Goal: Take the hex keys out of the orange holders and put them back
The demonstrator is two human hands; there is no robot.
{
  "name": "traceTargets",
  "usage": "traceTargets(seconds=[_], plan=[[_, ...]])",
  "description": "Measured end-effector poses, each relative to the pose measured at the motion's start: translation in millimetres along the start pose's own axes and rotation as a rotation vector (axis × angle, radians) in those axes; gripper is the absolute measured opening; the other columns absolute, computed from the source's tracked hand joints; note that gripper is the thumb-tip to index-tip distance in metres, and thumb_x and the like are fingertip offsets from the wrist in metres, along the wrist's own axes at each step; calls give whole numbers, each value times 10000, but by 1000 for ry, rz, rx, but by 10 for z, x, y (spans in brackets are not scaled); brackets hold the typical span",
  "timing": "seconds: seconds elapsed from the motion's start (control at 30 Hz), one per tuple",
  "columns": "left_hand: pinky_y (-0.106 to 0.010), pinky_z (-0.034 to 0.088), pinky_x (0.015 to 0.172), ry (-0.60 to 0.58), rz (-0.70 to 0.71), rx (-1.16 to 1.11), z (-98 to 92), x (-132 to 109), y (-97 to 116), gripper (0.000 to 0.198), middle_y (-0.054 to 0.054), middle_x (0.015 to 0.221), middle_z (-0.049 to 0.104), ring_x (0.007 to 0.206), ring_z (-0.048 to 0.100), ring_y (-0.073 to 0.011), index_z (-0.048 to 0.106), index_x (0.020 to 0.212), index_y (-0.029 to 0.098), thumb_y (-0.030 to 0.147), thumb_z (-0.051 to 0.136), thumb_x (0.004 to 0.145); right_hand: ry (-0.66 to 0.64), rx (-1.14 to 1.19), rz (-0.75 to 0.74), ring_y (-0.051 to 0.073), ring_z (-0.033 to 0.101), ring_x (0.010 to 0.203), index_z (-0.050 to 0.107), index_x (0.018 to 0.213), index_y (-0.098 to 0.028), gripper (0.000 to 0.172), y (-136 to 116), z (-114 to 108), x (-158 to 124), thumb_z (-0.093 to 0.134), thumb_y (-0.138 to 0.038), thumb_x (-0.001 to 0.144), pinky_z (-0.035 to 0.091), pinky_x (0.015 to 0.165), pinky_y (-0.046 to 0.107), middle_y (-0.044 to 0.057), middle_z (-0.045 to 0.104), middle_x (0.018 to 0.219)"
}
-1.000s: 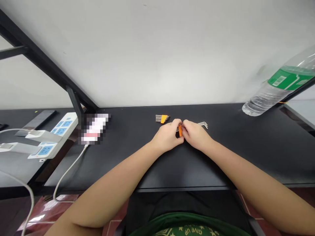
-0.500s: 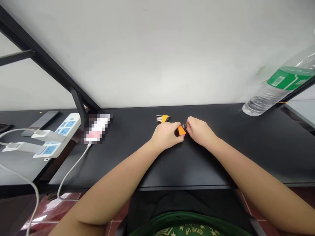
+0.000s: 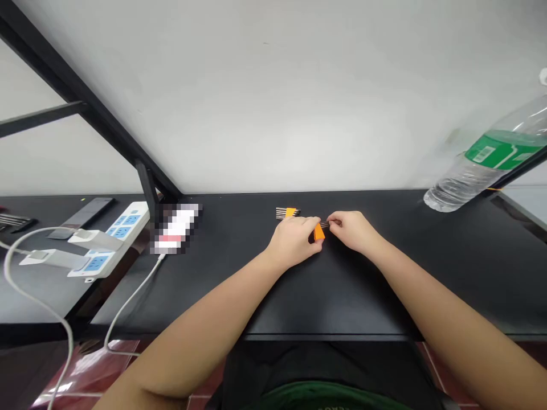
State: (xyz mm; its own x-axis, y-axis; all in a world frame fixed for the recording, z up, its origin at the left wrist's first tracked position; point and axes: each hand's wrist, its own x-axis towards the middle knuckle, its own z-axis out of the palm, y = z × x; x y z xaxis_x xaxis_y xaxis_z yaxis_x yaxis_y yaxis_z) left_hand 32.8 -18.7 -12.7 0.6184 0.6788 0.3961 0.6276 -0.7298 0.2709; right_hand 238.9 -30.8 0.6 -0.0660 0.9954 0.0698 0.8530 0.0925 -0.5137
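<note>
My left hand is closed around an orange wedge-shaped holder, thumb on the near side and fingers over the far side. Several thin dark metal rods stick out of it to the right. Thumb and index finger of my right hand pinch together at the rods' outer ends; exactly how many they grip is too small to tell. Just beyond my left fingers, a second orange holder with several thin rods lies on the black desk, partly covered by that hand.
A phone with a blurred screen lies left on a white charging cable. Farther left are a power strip with plugged-in chargers and a dark phone. A large water bottle stands at the right, near the wall.
The camera view has shifted a little. My right fingertips have moved outward along the rods, leaving more of their length showing. My left hand still holds the orange holder.
</note>
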Motion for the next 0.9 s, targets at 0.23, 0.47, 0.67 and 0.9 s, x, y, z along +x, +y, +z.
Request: traceTargets(seconds=[0.23, 0.47, 0.67, 0.9], plan=[[-436, 506, 986, -9, 102, 52, 20, 22, 13, 294, -75, 1149, 757, 1064, 707, -272, 672, 1189, 211, 292, 621, 911, 8, -39, 15, 185, 696, 761, 771, 925, -206, 239, -22, -14, 23, 555, -128, 856, 486, 722, 277, 31, 787, 869], [-437, 494, 1049, -2, 115, 51, 52, 42, -7, 288, -96, 1154, 758, 1095, 707, -271, 690, 1173, 201, 295, 640, 906, -17, -133, -7, 191, 696, 791, 775, 946, -194, 263, -5, -41, 42, 531, -123, 878, 482, 754, 279, 48, 788, 899], [-436, 503, 1053, 6, 88, 27, 11, 35, -38, 318, -97, 1123, 769, 1072, 714, -266, 702, 1173, 179, 309, 680, 884, 32, -174, 72, 215, 714, 860, 779, 1000, -182, 260, 194, -152, 103, 542, -157, 895, 502, 806, 295, 70, 792, 938], [-411, 542, 992, -19, 40, 21, -16, 39, -53, 352, -72, 1090, 776, 1028, 723, -257, 710, 1179, 188, 356, 709, 869, 97, -68, 335, 190, 713, 716, 791, 1028, -180, 285, 477, -246, 251, 556, -190, 867, 528, 743, 269, 41, 762, 753]])
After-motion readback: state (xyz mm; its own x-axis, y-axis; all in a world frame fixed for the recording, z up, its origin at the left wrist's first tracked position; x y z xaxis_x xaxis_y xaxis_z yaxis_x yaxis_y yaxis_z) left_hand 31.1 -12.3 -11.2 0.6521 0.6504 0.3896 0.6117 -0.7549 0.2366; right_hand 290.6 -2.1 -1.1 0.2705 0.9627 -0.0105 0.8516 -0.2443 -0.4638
